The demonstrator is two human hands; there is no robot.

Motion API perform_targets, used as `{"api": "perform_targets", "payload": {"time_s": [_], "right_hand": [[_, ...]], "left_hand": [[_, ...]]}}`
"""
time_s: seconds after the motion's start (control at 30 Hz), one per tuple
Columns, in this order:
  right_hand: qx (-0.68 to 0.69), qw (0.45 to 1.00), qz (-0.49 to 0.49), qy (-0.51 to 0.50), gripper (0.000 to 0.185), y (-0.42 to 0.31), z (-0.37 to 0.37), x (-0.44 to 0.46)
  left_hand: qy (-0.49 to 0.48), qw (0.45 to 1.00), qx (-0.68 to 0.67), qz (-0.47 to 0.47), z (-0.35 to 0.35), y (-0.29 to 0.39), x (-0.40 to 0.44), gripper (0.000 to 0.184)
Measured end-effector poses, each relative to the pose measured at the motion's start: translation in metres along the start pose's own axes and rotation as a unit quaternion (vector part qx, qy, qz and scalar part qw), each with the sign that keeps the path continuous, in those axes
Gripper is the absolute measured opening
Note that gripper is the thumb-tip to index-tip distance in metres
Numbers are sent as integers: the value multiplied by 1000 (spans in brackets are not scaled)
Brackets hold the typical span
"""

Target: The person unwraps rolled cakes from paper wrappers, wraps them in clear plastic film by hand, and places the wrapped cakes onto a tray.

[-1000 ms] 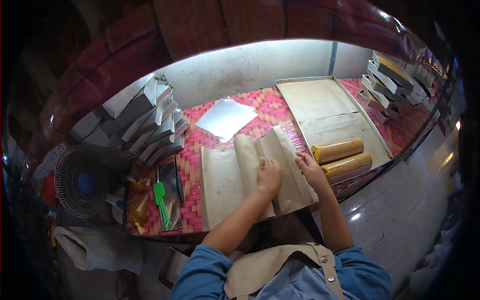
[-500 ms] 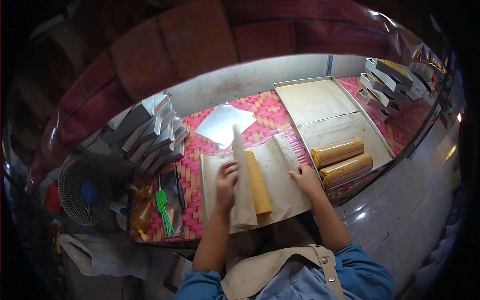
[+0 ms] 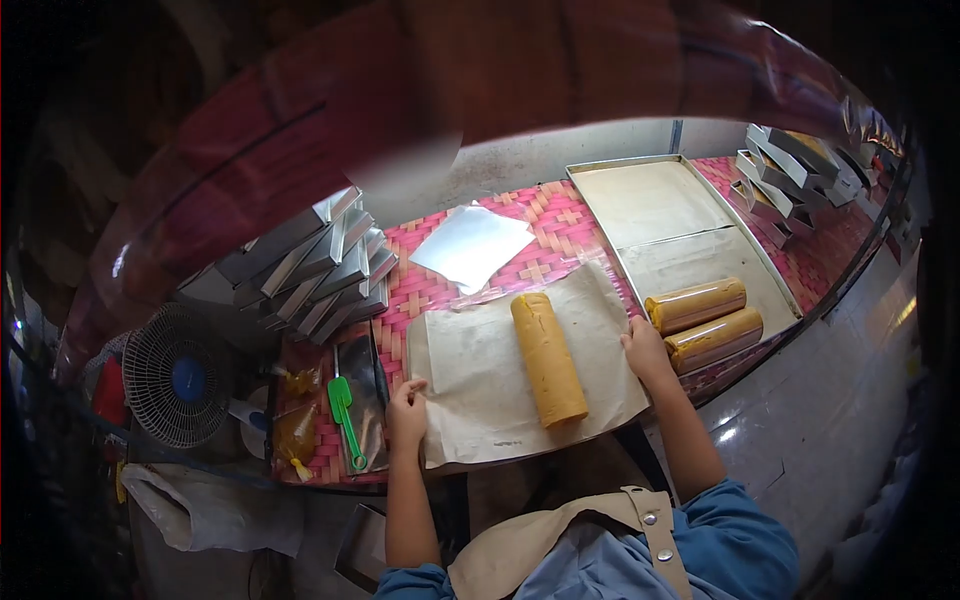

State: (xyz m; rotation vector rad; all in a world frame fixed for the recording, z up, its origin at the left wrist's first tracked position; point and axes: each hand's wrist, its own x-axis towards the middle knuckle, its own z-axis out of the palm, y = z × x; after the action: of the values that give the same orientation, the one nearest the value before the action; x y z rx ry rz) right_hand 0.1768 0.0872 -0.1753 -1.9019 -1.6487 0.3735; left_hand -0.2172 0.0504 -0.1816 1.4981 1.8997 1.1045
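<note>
A yellow-brown roll cake (image 3: 549, 358) lies unwrapped on a sheet of baking paper (image 3: 470, 375), a little right of its middle. The sheet's left edge is pinched in my left hand (image 3: 406, 410), whose fingers are closed. At the opposite edge, my right hand (image 3: 643, 347) grips the paper with thumb and fingers together. Close to my right hand, two wrapped roll cakes (image 3: 715, 339) rest side by side on a large paper-lined metal tray (image 3: 690, 256).
A stack of clear plastic sheets (image 3: 472, 247) lies behind the paper. Metal loaf tins (image 3: 325, 265) are piled at left, with more tins (image 3: 790, 175) at far right. A green spatula (image 3: 345, 415), filled piping bags (image 3: 295, 435) and a fan (image 3: 180, 378) are at left.
The paper flap that stood up over the roll cake is now laid down flat, uncovering the cake. My left hand has moved left to the paper's edge.
</note>
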Motion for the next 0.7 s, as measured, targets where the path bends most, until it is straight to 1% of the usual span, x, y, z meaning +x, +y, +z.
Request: {"api": "perform_targets", "payload": {"time_s": [0.03, 0.07, 0.1, 0.13, 0.2, 0.23, 0.27, 0.3, 0.33, 0.4, 0.43, 0.47, 0.53, 0.6, 0.67, 0.7], "right_hand": [[0, 1000, -1, 2, 20, -1, -2, 1], [-43, 999, -10, -2, 24, -1, -3, 3], [-86, 996, -19, -7, 30, -7, -8, 3], [-87, 996, -21, -5, 30, -15, -12, 7], [-158, 974, -160, 24, 41, -41, -24, 20], [-116, 968, -220, 43, 39, -61, -27, 29], [-70, 965, -253, 17, 28, -83, -26, 38], [-23, 958, -286, -8, 19, -104, -24, 48], [-29, 947, -318, -40, 17, -122, -14, 60], [-64, 917, -382, -97, 15, -152, 20, 89], [-87, 908, -385, -138, 15, -159, 51, 109], [-132, 889, -404, -169, 16, -171, 69, 120], [-177, 879, -394, -201, 18, -185, 106, 138], [-234, 876, -343, -245, 20, -191, 142, 154], [-255, 875, -310, -270, 24, -200, 147, 151], [-257, 879, -322, -240, 29, -200, 159, 157]], "left_hand": [[8, 998, 49, 27, 0, 2, 0, 24], [9, 998, 48, 28, 0, 3, -1, 24], [19, 996, 77, 49, 0, 5, -3, 23], [29, 992, 106, 69, -1, 7, -5, 22], [27, 990, 117, 75, 0, 5, -9, 23], [50, 983, 142, 101, 2, 0, -10, 22], [72, 975, 167, 127, 3, -3, -11, 21], [28, 979, 175, 104, 1, -1, -12, 27], [32, 978, 177, 105, 0, 3, -14, 27], [28, 978, 173, 118, 2, 7, -22, 36], [69, 961, 222, 150, 10, 1, -27, 43], [76, 960, 224, 153, 13, -3, -35, 43], [51, 927, 292, 231, 15, -8, -49, 45], [-47, 941, 252, 221, 7, 6, -73, 42], [2, 956, 176, 235, 12, -4, -83, 32], [8, 955, 179, 237, 13, -9, -86, 32]]}}
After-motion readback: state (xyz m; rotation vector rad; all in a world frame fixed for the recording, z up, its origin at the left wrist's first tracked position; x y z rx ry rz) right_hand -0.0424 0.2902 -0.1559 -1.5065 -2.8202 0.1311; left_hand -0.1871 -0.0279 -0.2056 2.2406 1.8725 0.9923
